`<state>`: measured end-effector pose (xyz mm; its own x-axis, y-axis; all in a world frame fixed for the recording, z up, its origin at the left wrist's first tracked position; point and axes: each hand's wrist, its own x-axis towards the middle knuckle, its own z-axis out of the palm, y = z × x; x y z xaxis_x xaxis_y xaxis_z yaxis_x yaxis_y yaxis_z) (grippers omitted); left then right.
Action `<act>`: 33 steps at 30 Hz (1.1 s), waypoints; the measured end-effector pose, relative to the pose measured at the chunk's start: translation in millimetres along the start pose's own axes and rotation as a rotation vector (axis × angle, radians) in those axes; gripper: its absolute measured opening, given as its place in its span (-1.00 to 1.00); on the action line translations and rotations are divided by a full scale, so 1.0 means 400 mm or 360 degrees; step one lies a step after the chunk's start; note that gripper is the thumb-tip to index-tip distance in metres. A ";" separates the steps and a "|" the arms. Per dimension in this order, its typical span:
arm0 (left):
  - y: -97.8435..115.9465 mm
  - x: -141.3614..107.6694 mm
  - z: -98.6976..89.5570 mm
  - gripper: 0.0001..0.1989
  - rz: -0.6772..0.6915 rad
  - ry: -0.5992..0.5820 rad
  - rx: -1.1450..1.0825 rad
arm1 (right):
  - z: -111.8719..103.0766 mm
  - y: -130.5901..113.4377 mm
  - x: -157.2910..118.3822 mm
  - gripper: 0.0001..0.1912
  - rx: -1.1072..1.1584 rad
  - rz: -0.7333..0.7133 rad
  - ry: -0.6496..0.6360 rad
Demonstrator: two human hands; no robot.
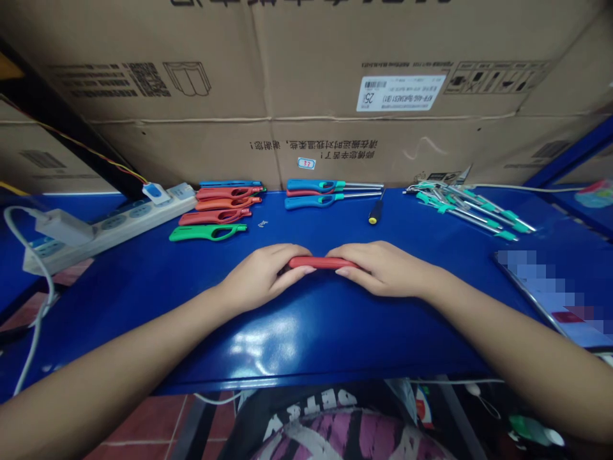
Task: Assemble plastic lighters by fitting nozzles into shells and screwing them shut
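Note:
A red lighter handle point(324, 262) is held level above the blue table, edge toward the camera. My left hand point(265, 275) grips its left end between thumb and fingers, and my right hand point(378, 268) grips its right end the same way. Beyond my left hand lie handles without rods, among them a green one point(205, 232) and an orange one point(227, 203). Past the held piece, blue lighters with metal rods point(311, 201) lie beside a small screwdriver point(376, 210). Tiny metal bits point(262, 223) rest near the green handle.
Metal rods with teal parts point(479, 207) are piled at the back right. A power strip point(129, 220) with a plugged-in charger sits at the left. A phone-like device point(555, 294) lies at the right. A large cardboard box point(311, 76) stands behind the blue table point(297, 345).

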<state>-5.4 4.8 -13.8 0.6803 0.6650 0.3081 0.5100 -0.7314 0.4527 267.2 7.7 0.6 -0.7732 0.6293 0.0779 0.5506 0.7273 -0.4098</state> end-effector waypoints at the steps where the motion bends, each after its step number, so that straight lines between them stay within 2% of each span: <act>1: 0.000 0.000 0.001 -0.70 0.0008 -0.0013 -0.0017 | 0.005 0.000 0.001 -0.61 -0.0016 -0.0007 0.0020; 6: 0.003 0.001 0.002 -0.68 0.0000 -0.0066 -0.0037 | 0.012 0.003 0.002 -0.60 -0.0108 0.0034 0.0028; 9: -0.003 0.002 -0.003 -0.68 -0.0002 -0.0074 -0.0002 | -0.009 0.008 -0.002 -0.63 -0.0103 0.0062 0.0016; 14: -0.021 0.006 -0.017 -0.68 -0.0036 0.0004 0.0024 | -0.035 0.028 -0.013 -0.70 -0.0339 0.0126 -0.0014; 19: -0.011 0.005 -0.016 -0.72 0.0005 -0.0012 0.0053 | -0.010 0.016 -0.008 -0.66 -0.0524 0.0058 0.0066; 24: 0.003 -0.002 -0.011 -0.72 0.0064 0.0009 0.0172 | -0.006 0.003 0.001 -0.68 -0.0515 0.0078 0.0071; 29: -0.015 0.002 -0.019 -0.71 0.0058 0.0073 0.0260 | -0.041 0.057 -0.016 -0.72 -0.0671 0.0150 0.0211; 33: -0.032 0.009 -0.026 -0.75 0.0018 0.0182 0.0279 | -0.071 0.105 -0.032 -0.84 -0.0868 0.0256 0.0192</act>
<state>-14.9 17.9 -9.9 0.6273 0.6622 0.4099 0.5932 -0.7473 0.2994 309.1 38.1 8.2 -0.6427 0.7472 0.1693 0.7654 0.6357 0.1001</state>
